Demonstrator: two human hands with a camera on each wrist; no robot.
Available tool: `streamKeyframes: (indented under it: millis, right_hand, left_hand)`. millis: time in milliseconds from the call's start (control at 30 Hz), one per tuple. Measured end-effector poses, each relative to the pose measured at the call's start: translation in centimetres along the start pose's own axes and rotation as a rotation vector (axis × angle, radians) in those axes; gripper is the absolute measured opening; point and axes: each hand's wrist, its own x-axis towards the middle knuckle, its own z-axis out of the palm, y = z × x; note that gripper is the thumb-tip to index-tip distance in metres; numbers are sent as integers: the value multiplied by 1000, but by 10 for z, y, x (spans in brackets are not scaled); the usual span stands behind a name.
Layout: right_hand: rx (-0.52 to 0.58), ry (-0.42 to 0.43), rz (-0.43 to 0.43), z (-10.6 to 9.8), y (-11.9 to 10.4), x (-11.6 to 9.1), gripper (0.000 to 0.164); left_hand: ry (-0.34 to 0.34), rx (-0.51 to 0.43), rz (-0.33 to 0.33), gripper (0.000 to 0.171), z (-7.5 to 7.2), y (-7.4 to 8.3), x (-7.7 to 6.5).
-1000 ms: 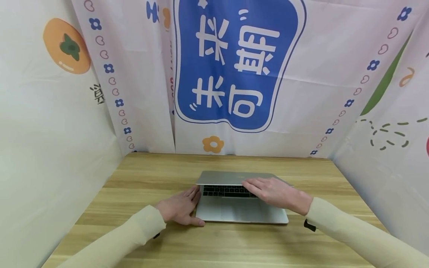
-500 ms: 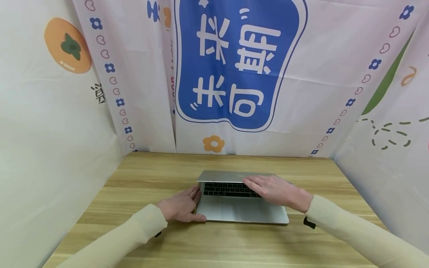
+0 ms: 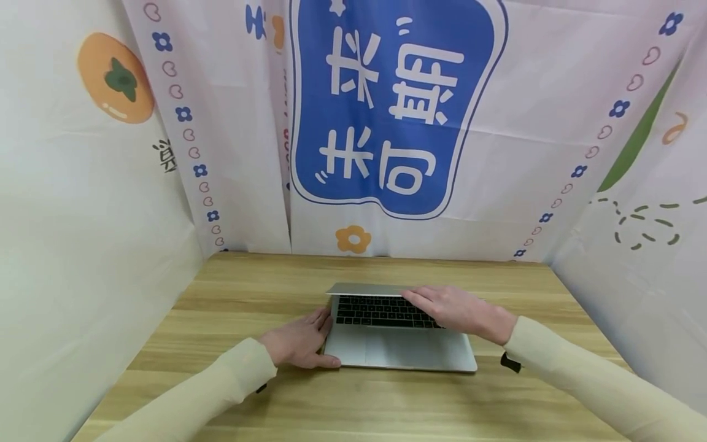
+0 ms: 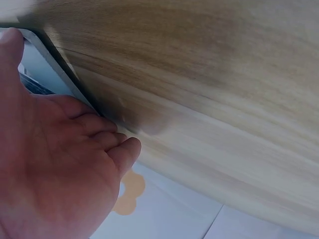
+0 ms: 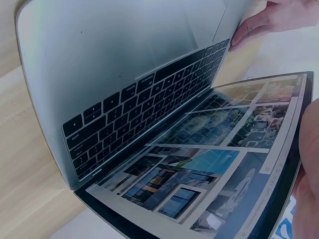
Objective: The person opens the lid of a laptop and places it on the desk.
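Your left hand (image 3: 298, 341), fingers extended, touches the left side of the laptop (image 3: 403, 348). Your right hand (image 3: 457, 311) touches the raised lid (image 3: 367, 289); grip unclear.

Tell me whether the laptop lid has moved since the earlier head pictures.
Yes: the laptop lid has opened further. Its near edge has risen in the view toward the table's fixed far edge, exposing more keyboard.

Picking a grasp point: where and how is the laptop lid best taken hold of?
Probably by the free edge of the lid, left of the right hand, coming from the person's side. The edge stands raised over the keyboard and the gap opens toward the person. Pinch only the rim: the lit screen covers most of the inner face.
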Motion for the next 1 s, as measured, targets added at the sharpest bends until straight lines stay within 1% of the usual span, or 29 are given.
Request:
streamKeyframes:
  millis: [167,400,533,733,1000]
  right_hand:
    - [18,10,8,-2,7,3,60]
    - [42,-53,64,-4,11,5,57]
    - [64,-62,83,-6,13,7,57]
    - [46,-56,96,-9,15,12,55]
    - [61,-90,125,-10,15,12,56]
  left_hand:
    - [-3,-9,-9,102,1,1,1]
    - [-14,-32,-18,105,5,1,1]
    - [-13,-43,-27,104,7,2,1]
    - [-3,-50,-28,105,5,2,1]
    - [-8,-48,-36,104,3,4,1]
